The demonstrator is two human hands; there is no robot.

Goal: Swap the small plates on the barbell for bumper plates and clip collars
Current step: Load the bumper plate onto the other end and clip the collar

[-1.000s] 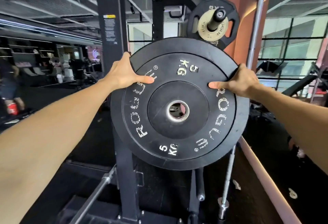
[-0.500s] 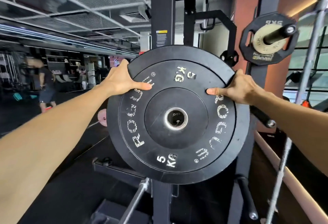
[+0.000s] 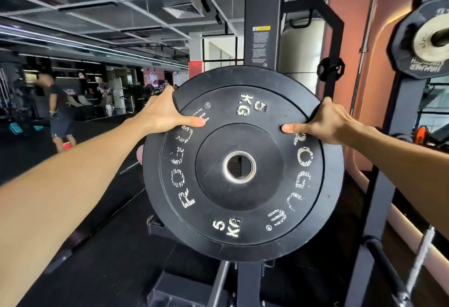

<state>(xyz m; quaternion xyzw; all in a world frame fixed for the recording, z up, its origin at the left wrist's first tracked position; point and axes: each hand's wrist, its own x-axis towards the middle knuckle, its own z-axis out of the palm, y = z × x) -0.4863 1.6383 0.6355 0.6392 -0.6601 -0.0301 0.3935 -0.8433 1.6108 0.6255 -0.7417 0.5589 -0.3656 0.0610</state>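
Head view: we held the bumper plate upright at chest height before the rack. Left hand and right hand clamped its upper rim, thumbs on the face. Stiff rubber, judged moderately heavy; rim grip suits.

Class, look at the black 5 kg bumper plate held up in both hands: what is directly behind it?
Behind the black rubber bumper plate a dark steel rack upright rises above and reappears below. Through the steel-ringed centre hole only a sliver shows. The upright's middle and both hands' fingers are covered.
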